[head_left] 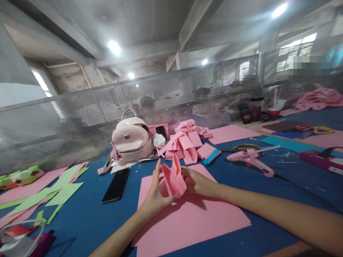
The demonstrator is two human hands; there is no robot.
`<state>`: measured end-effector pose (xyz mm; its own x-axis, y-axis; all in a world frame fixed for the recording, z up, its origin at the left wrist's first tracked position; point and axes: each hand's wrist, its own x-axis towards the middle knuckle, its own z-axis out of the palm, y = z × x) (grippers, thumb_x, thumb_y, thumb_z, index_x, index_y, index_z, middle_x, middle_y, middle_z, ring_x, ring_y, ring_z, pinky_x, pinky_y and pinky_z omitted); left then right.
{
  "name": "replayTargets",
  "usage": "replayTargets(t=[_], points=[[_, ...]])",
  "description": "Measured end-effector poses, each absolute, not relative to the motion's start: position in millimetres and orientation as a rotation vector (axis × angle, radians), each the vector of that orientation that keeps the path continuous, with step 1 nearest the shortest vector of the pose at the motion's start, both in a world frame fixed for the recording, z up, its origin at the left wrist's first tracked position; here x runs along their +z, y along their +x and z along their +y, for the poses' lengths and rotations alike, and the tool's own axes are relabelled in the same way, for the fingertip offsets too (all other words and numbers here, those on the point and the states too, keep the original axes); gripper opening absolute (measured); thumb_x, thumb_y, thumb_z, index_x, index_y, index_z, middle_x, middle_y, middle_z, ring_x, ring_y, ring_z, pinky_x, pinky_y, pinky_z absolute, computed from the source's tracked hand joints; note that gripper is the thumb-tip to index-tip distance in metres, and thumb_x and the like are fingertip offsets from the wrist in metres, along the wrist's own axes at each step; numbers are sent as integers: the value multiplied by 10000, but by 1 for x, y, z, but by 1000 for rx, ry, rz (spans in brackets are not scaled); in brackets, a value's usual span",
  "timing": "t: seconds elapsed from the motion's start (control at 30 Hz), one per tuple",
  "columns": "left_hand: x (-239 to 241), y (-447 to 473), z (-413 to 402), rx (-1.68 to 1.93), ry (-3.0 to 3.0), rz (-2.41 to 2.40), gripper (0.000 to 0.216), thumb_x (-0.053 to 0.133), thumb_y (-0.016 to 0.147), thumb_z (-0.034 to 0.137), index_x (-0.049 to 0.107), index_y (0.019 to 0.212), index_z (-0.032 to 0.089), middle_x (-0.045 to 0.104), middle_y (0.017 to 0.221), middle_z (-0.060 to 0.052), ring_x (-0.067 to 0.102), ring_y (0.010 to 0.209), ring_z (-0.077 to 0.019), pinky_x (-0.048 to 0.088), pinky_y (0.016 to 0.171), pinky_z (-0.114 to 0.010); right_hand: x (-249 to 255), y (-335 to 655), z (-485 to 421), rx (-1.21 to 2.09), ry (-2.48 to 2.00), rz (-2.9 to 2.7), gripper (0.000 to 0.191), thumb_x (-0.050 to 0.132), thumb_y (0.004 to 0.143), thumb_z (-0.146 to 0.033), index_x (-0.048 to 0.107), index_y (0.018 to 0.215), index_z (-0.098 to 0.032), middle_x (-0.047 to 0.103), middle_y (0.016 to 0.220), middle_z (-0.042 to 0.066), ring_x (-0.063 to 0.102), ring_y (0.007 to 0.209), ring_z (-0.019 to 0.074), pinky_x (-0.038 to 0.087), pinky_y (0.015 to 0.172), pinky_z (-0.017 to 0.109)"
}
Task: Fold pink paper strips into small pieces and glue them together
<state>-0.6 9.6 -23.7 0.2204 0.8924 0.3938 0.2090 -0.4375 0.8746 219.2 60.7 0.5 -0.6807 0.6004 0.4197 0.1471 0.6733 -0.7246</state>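
A folded piece of pink paper point(174, 178) stands up between my two hands, its upper edges pointed and spread apart. My left hand point(157, 194) grips it from the left, with the thumb along its lower front. From the right, my right hand point(197, 182) holds its other side; some of those fingers are hidden behind the paper. Under both hands lie large flat pink sheets point(193, 228) on the blue table point(88, 221). Just beyond is a heap of pink paper strips and folded pieces point(184, 142).
A pale pink backpack point(132, 139) and a black phone point(116, 185) sit to the left. On the right are a pink glue gun point(252, 160) with a cord and yellow-handled scissors point(245, 147). Green paper pieces point(64, 194) lie far left. A perforated metal screen point(174, 89) runs behind.
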Motion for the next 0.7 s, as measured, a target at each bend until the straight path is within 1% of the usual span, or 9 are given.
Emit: replayTargets(t=[0.07,0.2,0.3,0.4,0.5,0.6,0.7], points=[[-24,-1,10,1247,1756,970,1153,824,746,306,16,1553,461,191,1626,-43,286,1478,-320,320,1185,-468,-1,219,61,894,-552,-2221,339,692,822,-288,665,1151,-213,670,1146,73,616,1040,262,502,949,388],[-20,-1,10,1248,1579,852,1066,794,780,388,75,1566,420,296,1604,-64,348,1453,-316,362,1160,-447,-9,219,64,911,-577,-2133,294,641,878,-286,627,1166,-231,665,1167,64,617,1039,251,501,929,385],[-14,-2,7,1230,1339,792,883,718,839,471,218,1559,364,407,1558,-78,397,1426,-324,377,1147,-460,-11,219,67,842,-674,-2027,270,656,882,-303,591,1136,-237,647,1173,57,611,1049,234,498,898,356],[-9,-2,6,1188,1044,625,656,562,932,509,366,1517,286,572,1424,-104,523,1323,-338,421,1098,-515,-8,220,69,721,-703,-1991,298,676,888,-360,561,1133,-235,626,1163,62,590,1091,236,484,930,360],[-7,-2,9,1191,824,482,513,515,960,463,543,1395,194,682,1271,-120,610,1219,-322,431,1087,-515,-2,222,65,502,-640,-2073,394,652,918,-400,531,1261,-250,573,1280,96,532,1211,260,447,1021,394],[-7,0,14,1191,669,407,404,521,962,421,662,1240,163,726,1187,-108,659,1129,-284,444,1077,-488,3,223,57,219,-545,-2273,469,589,966,-361,473,1415,-296,497,1448,102,431,1357,276,370,1118,435],[-8,5,15,1141,577,372,368,545,952,406,695,1169,148,742,1137,-94,691,1022,-231,491,1021,-415,5,221,51,8,-365,-2491,620,496,997,-240,261,1567,-303,394,1577,71,305,1471,245,238,1207,435]])
